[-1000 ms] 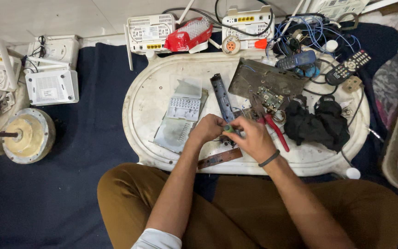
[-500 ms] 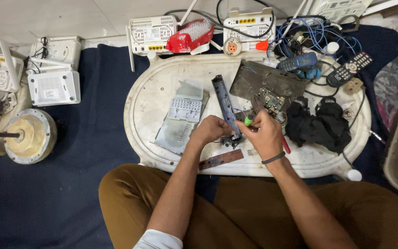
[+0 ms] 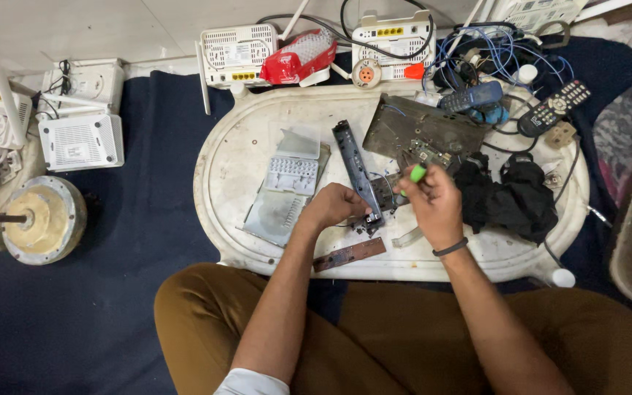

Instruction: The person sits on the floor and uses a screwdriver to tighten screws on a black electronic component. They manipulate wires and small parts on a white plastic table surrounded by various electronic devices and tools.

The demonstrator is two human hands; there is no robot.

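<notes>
While gripping: left hand (image 3: 336, 206) is closing on a dark strip (image 3: 357, 174).
Right hand (image 3: 434, 202): is pinching a green-handled tool (image 3: 416, 175).
Crowding: black cloth (image 3: 510, 197) and circuit board (image 3: 422, 132) are lying beside it.

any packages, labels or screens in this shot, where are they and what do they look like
Red bag: top centre, leaning on a white router, red plastic with a white panel.
Router label: pale rectangular sticker on top of the white router at the table's far edge.
Box label: small white sticker on the white box at left, on the blue cloth.
Phone: blue handset, top right among cables; its screen is too small to tell.
No lit screens.
</notes>
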